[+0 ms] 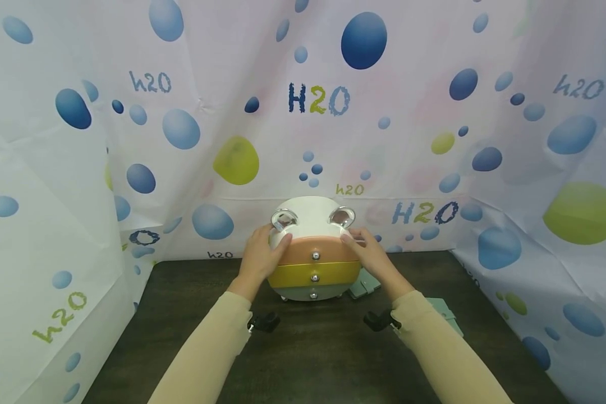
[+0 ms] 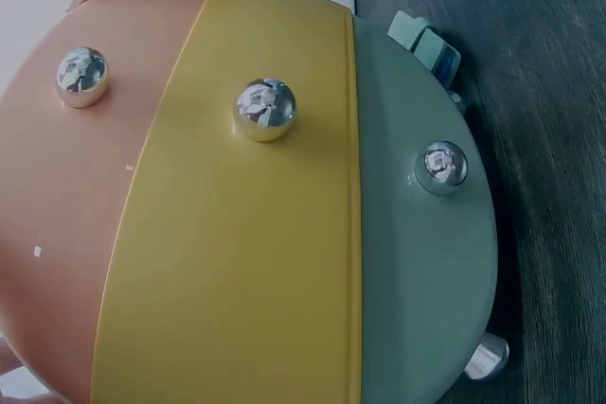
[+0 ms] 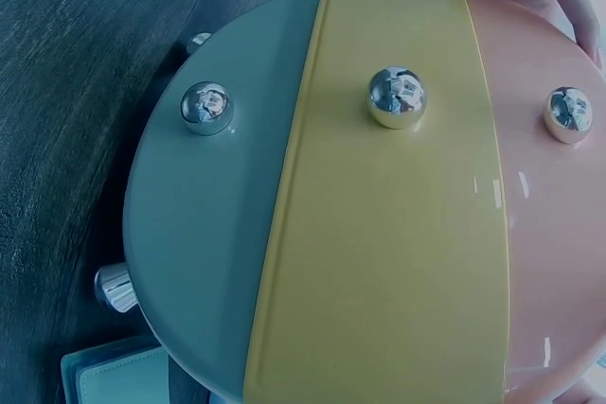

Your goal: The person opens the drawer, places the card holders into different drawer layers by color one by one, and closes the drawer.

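Observation:
A rounded jewelry box (image 1: 315, 275) stands upright at the middle of the table's far part, between my two hands. Its front has pink, yellow and green drawers, each with a round silver knob (image 2: 265, 109). The white top carries two silver ear-like loops (image 1: 342, 216). My left hand (image 1: 258, 255) holds the box by its left side, thumb at the upper edge of the pink drawer. On the opposite side my right hand (image 1: 372, 255) grips it the same way. The box hides most of the other fingers. Short silver feet (image 3: 115, 288) show below the green drawer.
A light green wallet-like item (image 1: 365, 284) lies at the box's right side, partly behind it. Another green item (image 1: 445, 315) is half covered by my right sleeve. A patterned white curtain (image 1: 303, 129) hangs behind and beside the dark wooden table (image 1: 313, 359).

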Demonstrator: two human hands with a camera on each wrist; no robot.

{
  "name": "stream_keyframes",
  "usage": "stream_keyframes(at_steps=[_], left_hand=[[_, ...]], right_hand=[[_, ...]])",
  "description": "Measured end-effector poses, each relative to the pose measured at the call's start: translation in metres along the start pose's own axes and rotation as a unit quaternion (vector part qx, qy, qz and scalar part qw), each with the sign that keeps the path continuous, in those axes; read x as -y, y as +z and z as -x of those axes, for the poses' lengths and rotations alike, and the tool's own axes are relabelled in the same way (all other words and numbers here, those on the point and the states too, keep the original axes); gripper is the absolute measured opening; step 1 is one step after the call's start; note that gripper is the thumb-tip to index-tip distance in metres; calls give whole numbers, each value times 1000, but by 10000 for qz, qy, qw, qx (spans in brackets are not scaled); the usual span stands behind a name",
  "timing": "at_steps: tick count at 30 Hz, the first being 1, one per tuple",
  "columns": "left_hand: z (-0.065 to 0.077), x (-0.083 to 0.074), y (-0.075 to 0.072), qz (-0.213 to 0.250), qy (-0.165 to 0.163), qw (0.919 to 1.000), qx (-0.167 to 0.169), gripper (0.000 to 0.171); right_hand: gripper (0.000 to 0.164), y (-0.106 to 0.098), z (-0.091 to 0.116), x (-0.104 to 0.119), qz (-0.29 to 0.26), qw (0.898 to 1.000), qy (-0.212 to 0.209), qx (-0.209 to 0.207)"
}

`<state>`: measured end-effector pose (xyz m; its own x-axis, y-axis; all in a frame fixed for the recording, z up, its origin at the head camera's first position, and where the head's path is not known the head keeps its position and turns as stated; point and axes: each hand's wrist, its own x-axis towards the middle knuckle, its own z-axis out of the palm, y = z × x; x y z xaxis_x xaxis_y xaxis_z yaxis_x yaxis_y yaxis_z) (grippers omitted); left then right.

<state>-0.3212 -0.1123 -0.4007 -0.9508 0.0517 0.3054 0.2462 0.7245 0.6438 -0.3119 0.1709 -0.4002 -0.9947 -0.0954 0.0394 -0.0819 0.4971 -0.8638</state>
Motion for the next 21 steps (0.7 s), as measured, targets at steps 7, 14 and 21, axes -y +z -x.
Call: stream_keyframes(at_steps=[7, 14, 21], left_hand=[[-2, -3, 3, 513, -20, 9986, 156, 77], [-2, -3, 5, 592, -184, 9976, 299, 83], [-4, -2, 5, 825, -304, 9948, 511, 87]], right_hand=[[74, 2, 1, -1, -45, 10000, 11, -3], [76, 4, 1, -2, -52, 10000, -8, -20], [75, 3, 1, -5, 1, 9999, -112, -54]])
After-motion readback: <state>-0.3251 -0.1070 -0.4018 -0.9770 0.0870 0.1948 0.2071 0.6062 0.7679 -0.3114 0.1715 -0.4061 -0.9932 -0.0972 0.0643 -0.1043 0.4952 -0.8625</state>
